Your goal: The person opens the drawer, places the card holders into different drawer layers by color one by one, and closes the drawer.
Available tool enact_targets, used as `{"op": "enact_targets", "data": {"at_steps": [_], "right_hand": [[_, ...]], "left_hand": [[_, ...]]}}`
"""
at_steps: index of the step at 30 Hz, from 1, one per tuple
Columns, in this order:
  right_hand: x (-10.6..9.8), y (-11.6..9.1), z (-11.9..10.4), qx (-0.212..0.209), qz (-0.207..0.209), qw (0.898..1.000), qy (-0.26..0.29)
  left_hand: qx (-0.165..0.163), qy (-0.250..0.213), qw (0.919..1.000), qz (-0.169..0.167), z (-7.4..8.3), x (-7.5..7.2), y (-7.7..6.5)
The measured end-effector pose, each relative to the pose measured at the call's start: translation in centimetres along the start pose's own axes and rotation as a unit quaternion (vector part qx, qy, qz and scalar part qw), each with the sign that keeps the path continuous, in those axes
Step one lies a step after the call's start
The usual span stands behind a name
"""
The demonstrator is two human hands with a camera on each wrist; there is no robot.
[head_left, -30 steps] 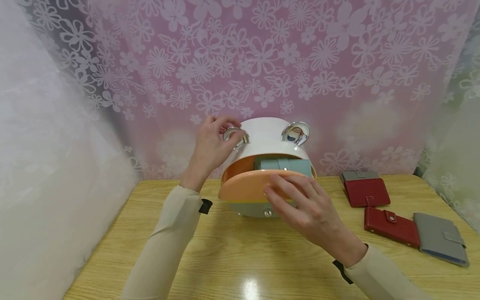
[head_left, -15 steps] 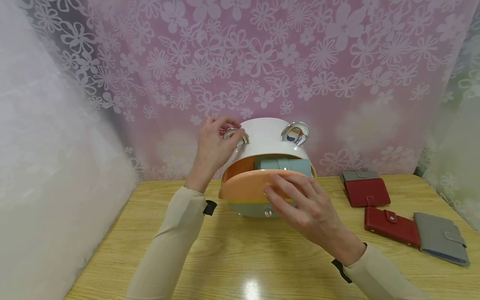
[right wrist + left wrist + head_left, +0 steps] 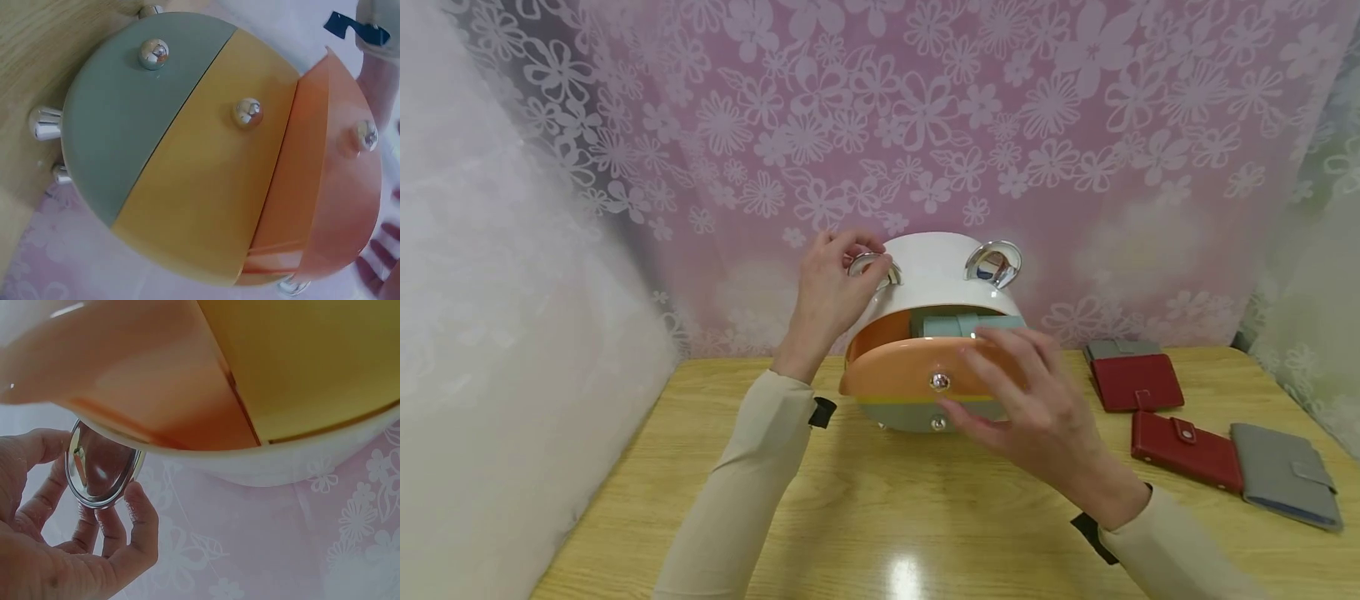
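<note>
A rounded white drawer box with two shiny chrome ears stands at the back of the table. Its orange top drawer is pulled out. Inside the opening lies a light teal wallet, its right part hidden behind fingers. My left hand holds the box's left chrome ear between thumb and fingers. In front of the orange drawer is my right hand, its fingers spread and off the chrome knob. Whether its fingertips touch the drawer's edge, I cannot tell. The yellow drawer and green drawer are closed.
Right of the box lie a red wallet overlapping a grey one, another red wallet and a larger grey wallet. A pink floral curtain hangs behind the wooden table. White sheeting covers the left side.
My right hand has let go of the orange drawer's knob and drawn slightly right, its fingers spreading. My left hand stays on the ear. The drawer looks unmoved.
</note>
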State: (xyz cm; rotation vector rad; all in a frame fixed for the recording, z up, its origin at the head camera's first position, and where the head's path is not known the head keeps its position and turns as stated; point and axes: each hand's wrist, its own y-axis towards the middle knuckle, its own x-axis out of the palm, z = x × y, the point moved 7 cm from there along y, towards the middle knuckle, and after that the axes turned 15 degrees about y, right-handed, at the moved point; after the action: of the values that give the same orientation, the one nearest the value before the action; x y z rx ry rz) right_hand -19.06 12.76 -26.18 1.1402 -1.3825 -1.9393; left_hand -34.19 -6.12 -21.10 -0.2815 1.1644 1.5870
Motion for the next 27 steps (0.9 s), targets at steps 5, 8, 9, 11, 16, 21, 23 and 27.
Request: {"op": "enact_targets", "data": {"at_steps": [5, 8, 9, 11, 16, 21, 23, 27], "right_hand": [[-0.8, -1.5, 3.2, 0.191, 0.014, 0.981, 0.024], [-0.8, -2.4, 4.2, 0.242, 0.008, 0.969, 0.038], [-0.8, -2.5, 4.3, 0.247, 0.008, 0.968, 0.043], [-0.8, -2.6, 4.4, 0.247, 0.014, 0.967, 0.054], [-0.6, -2.5, 4.4, 0.245, 0.023, 0.965, 0.087], [-0.7, -2.0, 3.8, 0.203, 0.036, 0.975, 0.079], [-0.9, -1.5, 2.9, 0.142, 0.046, 0.987, 0.06], [-0.9, -0.5, 0.2, -0.01, 0.074, 0.997, 0.009]], "left_hand": [[0.0, 0.001, 1.0, -0.002, 0.1, 0.0, 0.1], [0.002, 0.002, 1.0, -0.002, 0.2, -0.1, 0.1], [0.002, 0.002, 1.0, -0.003, 0.2, -0.1, 0.1], [0.002, 0.003, 1.0, -0.003, 0.2, -0.1, 0.1], [0.0, 0.001, 1.0, -0.003, 0.1, -0.2, 0.0], [-0.002, -0.003, 1.0, -0.005, 0.1, 0.0, -0.1], [-0.005, -0.005, 0.9999, -0.008, 0.0, 0.1, -0.1], [-0.008, -0.009, 0.9999, -0.009, 0.1, 0.2, 0.0]]}}
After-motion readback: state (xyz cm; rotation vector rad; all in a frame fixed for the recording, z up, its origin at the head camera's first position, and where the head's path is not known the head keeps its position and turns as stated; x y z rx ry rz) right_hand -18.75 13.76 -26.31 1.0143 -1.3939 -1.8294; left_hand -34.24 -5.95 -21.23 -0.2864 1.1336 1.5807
